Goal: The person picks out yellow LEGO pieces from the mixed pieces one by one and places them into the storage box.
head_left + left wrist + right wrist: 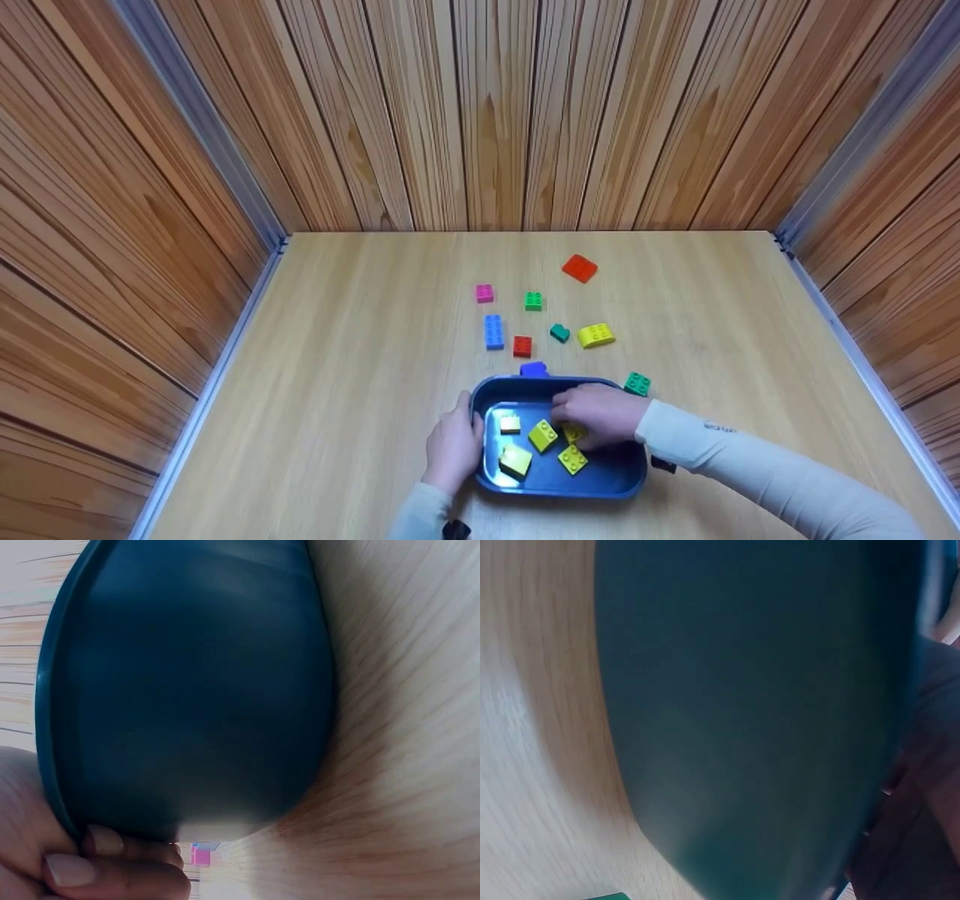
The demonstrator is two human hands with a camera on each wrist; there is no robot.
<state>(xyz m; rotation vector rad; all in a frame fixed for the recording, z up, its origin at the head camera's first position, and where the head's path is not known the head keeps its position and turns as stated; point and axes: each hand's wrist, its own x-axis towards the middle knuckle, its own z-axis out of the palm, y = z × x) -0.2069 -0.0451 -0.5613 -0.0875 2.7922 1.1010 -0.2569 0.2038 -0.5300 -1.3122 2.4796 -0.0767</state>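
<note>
A dark blue plastic tub [555,491] stands at the front of the table. My left hand [455,444] grips its left end, with the fingertips [71,870] bent round the back corner in the left wrist view. Reaching over the right end, my right hand [604,412] is down inside the tub. Between its fingers and thumb shows a yellow toy brick [574,433], partly covered by the hand. Other yellow bricks lie in the tub: one with studs up [572,460], a tilted brick [542,435], a larger brick [515,460] and a small brick [510,425].
Behind the tub lie a purple brick [534,369], a red brick [522,346], a blue brick [493,332], a pink brick [484,293], a green brick [533,301], a teal piece [559,333], a curved yellow brick [596,335] and a red plate [580,268]. Another green brick [637,384] sits beside the right wrist.
</note>
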